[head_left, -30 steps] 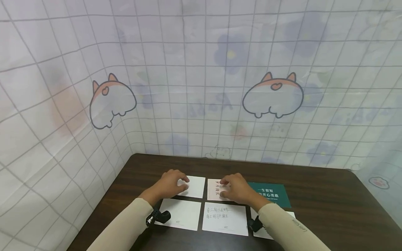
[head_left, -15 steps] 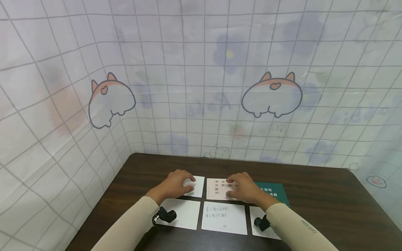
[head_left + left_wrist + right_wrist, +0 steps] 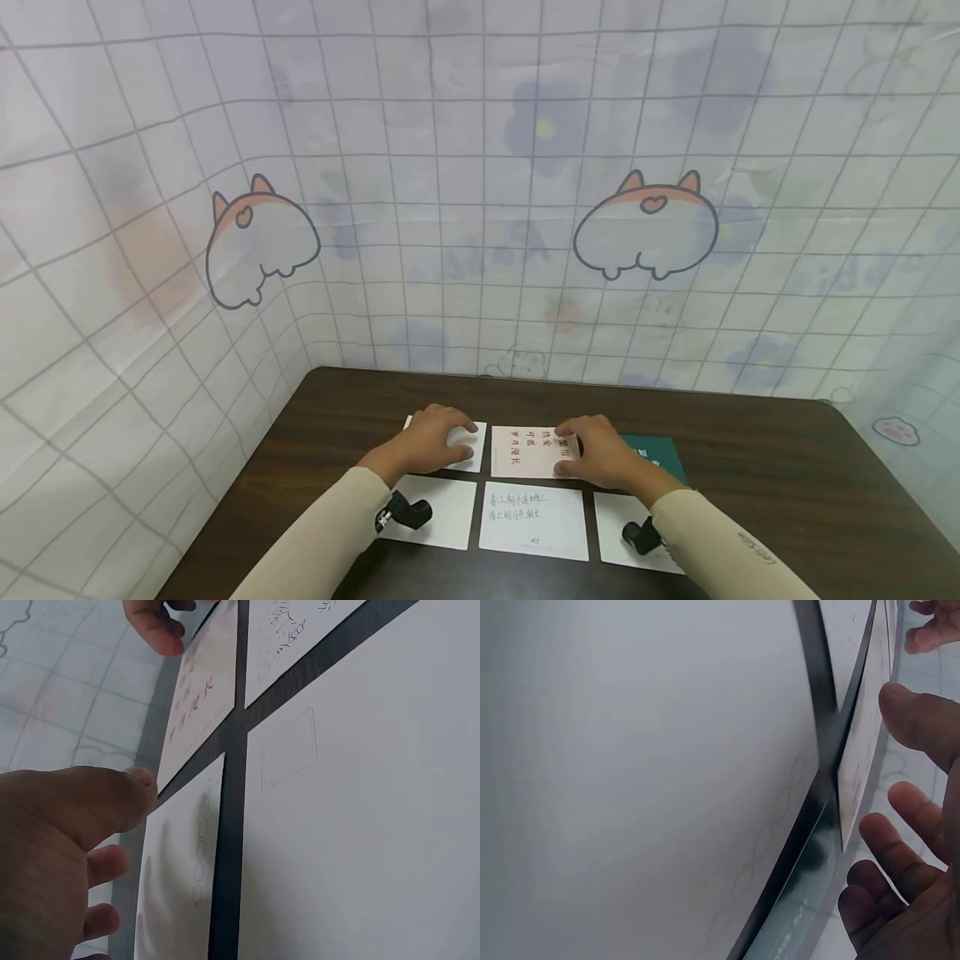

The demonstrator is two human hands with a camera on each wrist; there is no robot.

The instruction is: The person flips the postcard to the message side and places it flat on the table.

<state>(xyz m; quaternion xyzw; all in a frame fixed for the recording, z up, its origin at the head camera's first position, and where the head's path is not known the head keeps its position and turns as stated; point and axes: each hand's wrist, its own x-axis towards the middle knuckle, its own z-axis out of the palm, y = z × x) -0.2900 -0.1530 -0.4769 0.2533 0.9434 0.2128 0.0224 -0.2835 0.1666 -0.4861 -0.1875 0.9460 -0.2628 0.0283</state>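
Head view, and the dark table [image 3: 772, 483] sits under a patterned backdrop [image 3: 465, 208]. Here's the left grip [image 3: 427, 442] over the back-left white card [image 3: 184, 855], spread, nothing pinched. The right grip [image 3: 600, 454], nearer, is spread too, at the right end of the pink card [image 3: 534, 454], contact hard to tell. That card lies mid back row, left of it, long axis running left to right, its red lettering [image 3: 514, 448] pointing tops toward the backdrop.
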